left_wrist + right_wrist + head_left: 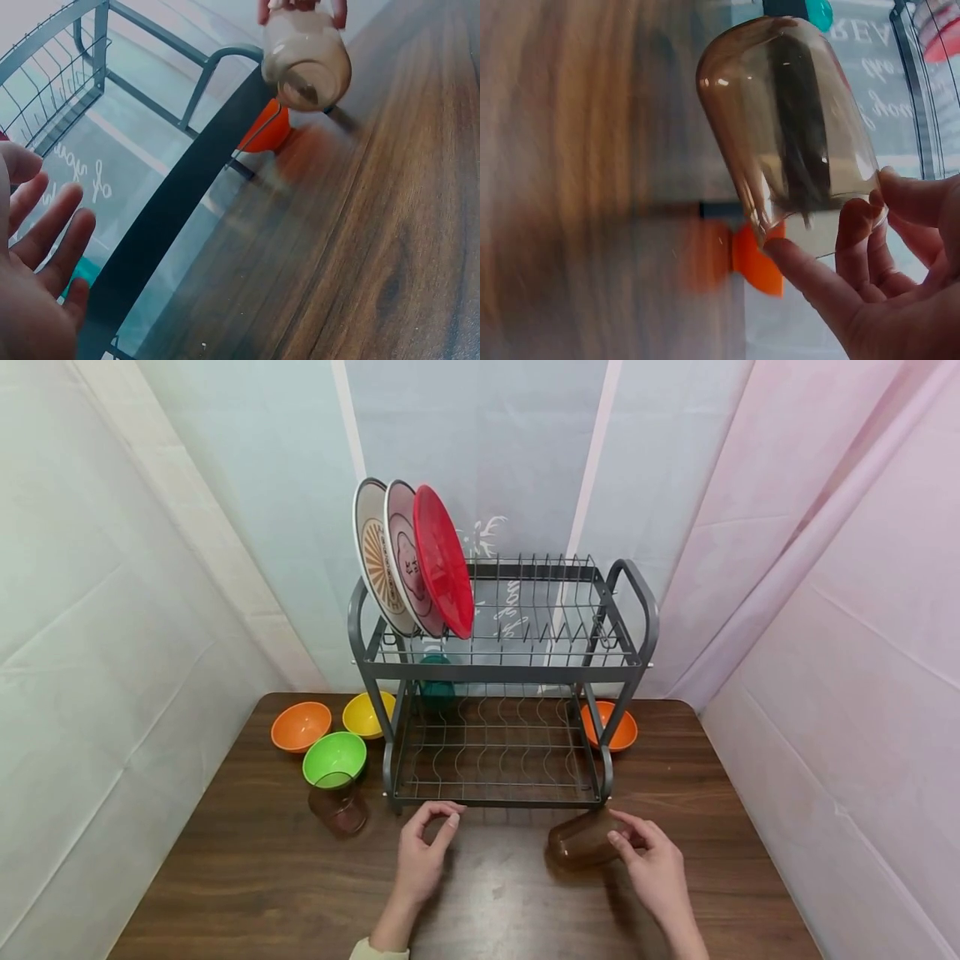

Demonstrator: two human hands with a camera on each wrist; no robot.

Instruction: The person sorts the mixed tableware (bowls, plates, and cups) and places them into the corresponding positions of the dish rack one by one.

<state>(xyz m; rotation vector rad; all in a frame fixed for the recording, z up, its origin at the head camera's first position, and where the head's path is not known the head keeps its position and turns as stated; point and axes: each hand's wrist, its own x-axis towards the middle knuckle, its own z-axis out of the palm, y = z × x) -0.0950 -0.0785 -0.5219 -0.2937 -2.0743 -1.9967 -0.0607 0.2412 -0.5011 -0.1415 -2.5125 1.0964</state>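
My right hand pinches a clear amber-brown glass cup by its rim, thumb and fingers around the mouth end. In the right wrist view the cup is tilted, its rounded base turned away from the hand. From the left wrist view, the base of this cup faces the camera. My left hand, fingers loosely bent and holding nothing, is just in front of the two-tier dark grey dish rack. Another brown glass cup stands at left, beside a green bowl.
Three plates, the outermost a red plate, stand in the rack's upper tier at left. A teal cup sits on the lower tier. An orange bowl and a yellow bowl are left of the rack, another orange bowl right.
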